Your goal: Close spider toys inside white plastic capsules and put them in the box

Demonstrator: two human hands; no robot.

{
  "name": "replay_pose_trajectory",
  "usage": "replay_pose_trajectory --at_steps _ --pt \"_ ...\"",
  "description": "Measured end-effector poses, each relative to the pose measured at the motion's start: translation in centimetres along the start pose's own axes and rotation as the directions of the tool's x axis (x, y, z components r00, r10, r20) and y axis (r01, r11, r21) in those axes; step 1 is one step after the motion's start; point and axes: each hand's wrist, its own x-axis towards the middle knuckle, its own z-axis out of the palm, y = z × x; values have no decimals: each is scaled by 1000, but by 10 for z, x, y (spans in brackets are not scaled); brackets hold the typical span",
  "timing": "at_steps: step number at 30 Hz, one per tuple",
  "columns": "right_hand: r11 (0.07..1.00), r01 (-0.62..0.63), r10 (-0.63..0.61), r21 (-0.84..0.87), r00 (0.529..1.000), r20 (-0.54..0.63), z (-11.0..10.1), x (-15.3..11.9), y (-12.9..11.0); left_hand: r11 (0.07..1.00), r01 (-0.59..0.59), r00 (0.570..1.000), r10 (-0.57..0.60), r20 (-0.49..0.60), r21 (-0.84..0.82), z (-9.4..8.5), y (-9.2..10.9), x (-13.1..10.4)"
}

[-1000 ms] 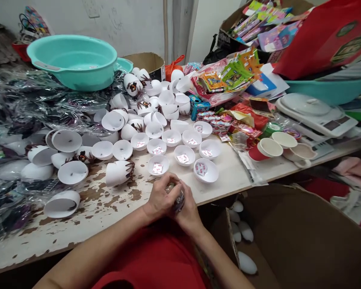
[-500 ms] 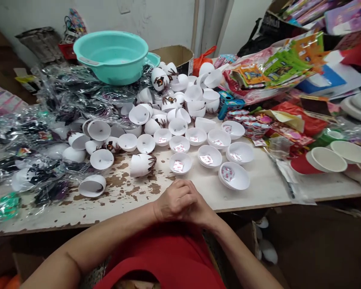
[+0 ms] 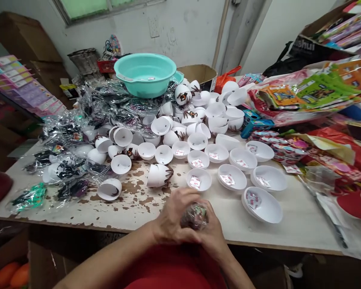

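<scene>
Head view looks down on a long white table [image 3: 267, 224] with worn, peeling paint, crowded from edge to wall. At the back a teal basin [image 3: 144, 74] sits on a heap of clear plastic bags [image 3: 78, 136], probably parked there to keep it off the working space. In front of it spreads a pile of white shell halves [image 3: 198, 108], too many and too jumbled to count. Nearer the person, roughly eight open halves [image 3: 231, 176] lie cup-up in loose rows, each with one small printed sachet [image 3: 195, 182] inside; mouths upward, they look laid out ready for filling. One stack of halves [image 3: 158, 176] lies on its side beside them. Coloured packets [image 3: 313, 90] are heaped along the right.

At the near edge, both hands meet over the table's rim. The left hand [image 3: 171, 218] and right hand [image 3: 212, 233] have their fingers curled tight around one small wrapped toy [image 3: 195, 214], pressed between them as if being squeezed compact.
</scene>
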Motion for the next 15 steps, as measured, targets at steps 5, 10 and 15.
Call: replay_pose_trajectory --at_steps 5,10,15 --pt "1000 -24 24 -6 1000 -12 4 -5 14 745 667 638 -576 -511 -8 -56 -33 -25" --pt "999 -44 45 14 997 -58 8 -7 13 635 676 512 -769 -383 -373 -73 -64 -22" --pt "999 -25 23 -30 997 -75 9 -6 14 564 533 388 -825 -411 -630 -96 -67 -23"
